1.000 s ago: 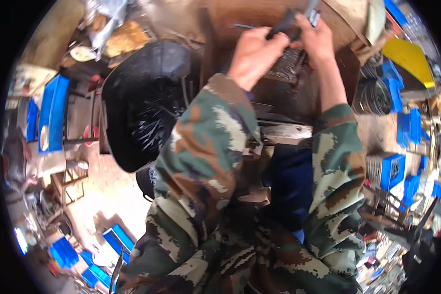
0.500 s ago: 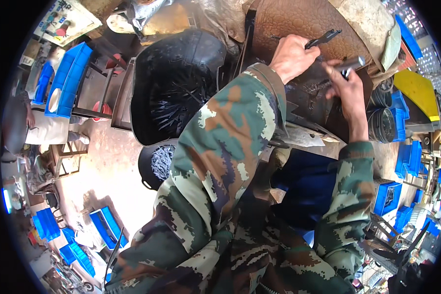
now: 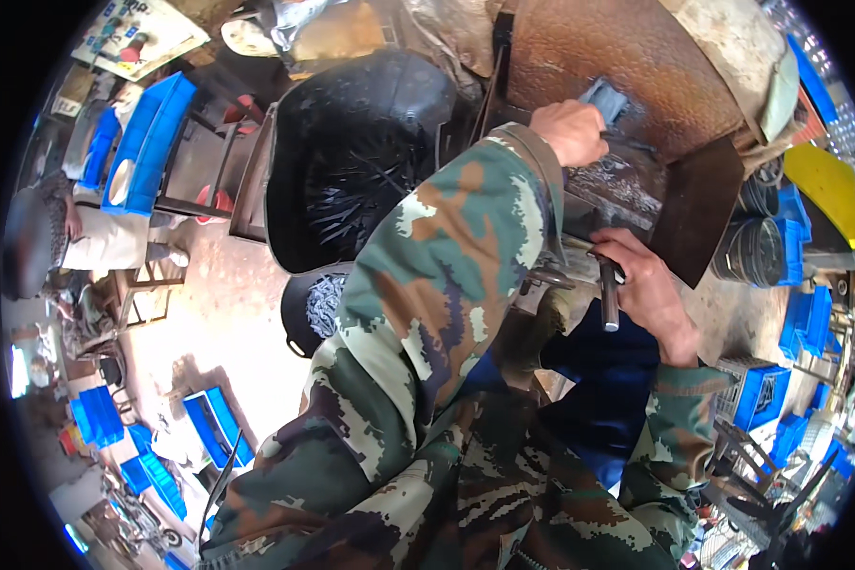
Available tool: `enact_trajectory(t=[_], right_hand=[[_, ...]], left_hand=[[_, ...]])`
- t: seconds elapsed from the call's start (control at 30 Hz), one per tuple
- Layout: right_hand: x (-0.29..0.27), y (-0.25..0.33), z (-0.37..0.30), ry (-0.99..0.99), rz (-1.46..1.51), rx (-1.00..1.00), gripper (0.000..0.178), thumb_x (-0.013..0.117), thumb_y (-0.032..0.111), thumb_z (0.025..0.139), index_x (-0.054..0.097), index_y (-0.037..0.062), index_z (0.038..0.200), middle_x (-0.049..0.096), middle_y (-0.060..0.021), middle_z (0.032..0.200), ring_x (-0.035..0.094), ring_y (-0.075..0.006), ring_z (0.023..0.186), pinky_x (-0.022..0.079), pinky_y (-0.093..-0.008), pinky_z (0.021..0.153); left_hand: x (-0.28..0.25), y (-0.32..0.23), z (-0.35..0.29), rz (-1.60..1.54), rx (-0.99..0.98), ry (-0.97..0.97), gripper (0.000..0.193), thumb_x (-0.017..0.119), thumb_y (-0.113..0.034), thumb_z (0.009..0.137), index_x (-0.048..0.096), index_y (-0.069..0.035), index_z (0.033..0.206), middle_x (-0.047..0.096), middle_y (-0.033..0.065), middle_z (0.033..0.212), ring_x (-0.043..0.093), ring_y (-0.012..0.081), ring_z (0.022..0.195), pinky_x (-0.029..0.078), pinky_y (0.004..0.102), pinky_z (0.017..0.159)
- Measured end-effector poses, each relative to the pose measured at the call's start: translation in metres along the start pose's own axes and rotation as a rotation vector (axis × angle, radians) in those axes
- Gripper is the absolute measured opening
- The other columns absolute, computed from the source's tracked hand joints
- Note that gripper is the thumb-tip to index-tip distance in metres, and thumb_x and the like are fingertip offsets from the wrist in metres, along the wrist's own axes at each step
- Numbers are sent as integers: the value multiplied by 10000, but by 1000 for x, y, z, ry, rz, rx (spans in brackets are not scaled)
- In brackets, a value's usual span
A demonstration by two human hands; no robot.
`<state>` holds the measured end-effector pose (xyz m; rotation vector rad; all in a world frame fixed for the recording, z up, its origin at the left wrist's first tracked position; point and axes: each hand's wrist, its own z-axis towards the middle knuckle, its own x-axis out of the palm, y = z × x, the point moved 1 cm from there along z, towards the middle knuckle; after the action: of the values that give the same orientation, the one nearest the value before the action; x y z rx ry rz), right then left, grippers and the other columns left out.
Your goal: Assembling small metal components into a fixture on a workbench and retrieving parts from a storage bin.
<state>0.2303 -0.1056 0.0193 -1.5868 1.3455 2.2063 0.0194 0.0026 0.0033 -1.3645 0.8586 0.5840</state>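
Observation:
My left hand point(image 3: 570, 133) is closed at the far side of a dark metal work surface point(image 3: 627, 185) with grey residue on it. A blue-grey, blurred piece point(image 3: 606, 100) sticks out past its fingers; its kind is unclear. Nearer to me, my right hand point(image 3: 641, 290) is wrapped round a short tool with a round, dull steel end point(image 3: 610, 302) pointing toward me. Its grip is partly hidden by the fingers. Behind the surface rises a brown, pitted metal sheet point(image 3: 627, 52).
Left of the work surface stands a black tub point(image 3: 290, 209) with thin dark metal strips. Below it, a smaller black bucket point(image 3: 299, 332) holds grey pieces. Blue bins point(image 3: 142, 142) stand at left and right. A person in a light apron point(image 3: 104, 242) is at far left.
My right hand has come down toward me with the steel-ended tool. The dark slim tool that stuck out of my left hand no longer shows; a blue-grey piece shows there instead.

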Motion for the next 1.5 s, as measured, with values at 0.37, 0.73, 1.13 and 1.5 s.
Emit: enact_trajectory(t=[0.37,0.73,1.13,1.5], right_hand=[[-37,-24,30,-123,506,561,154,609,109,964,673,25,1077,686,-61,1001,568,-66,619,493,-224,523],[-31,-38,71,-674,1129,455,235,596,150,992,585,30,1194,664,-74,975,491,-65,612,537,-285,509],[-39,-30,63,-790,1123,391,127,600,96,987,634,13,1076,645,-46,788,494,-86,540,423,-260,450],[-43,-41,51,-758,1137,468,158,603,160,995,587,18,928,475,15,649,391,-68,501,442,-284,479]], left_hand=[[22,31,24,-14,77,77,297,603,-320,890,712,-106,1066,689,192,1068,634,404,1052,508,480,915],[-12,-19,0,-948,-28,100,229,633,-255,972,722,-44,987,683,-10,773,399,16,540,292,224,471],[-1,-39,-2,-1020,-49,56,290,634,-297,964,710,-27,1038,719,36,867,363,18,506,271,218,441],[22,40,31,-811,-202,175,196,543,-170,936,666,-18,931,472,-59,617,300,16,444,193,239,413]])
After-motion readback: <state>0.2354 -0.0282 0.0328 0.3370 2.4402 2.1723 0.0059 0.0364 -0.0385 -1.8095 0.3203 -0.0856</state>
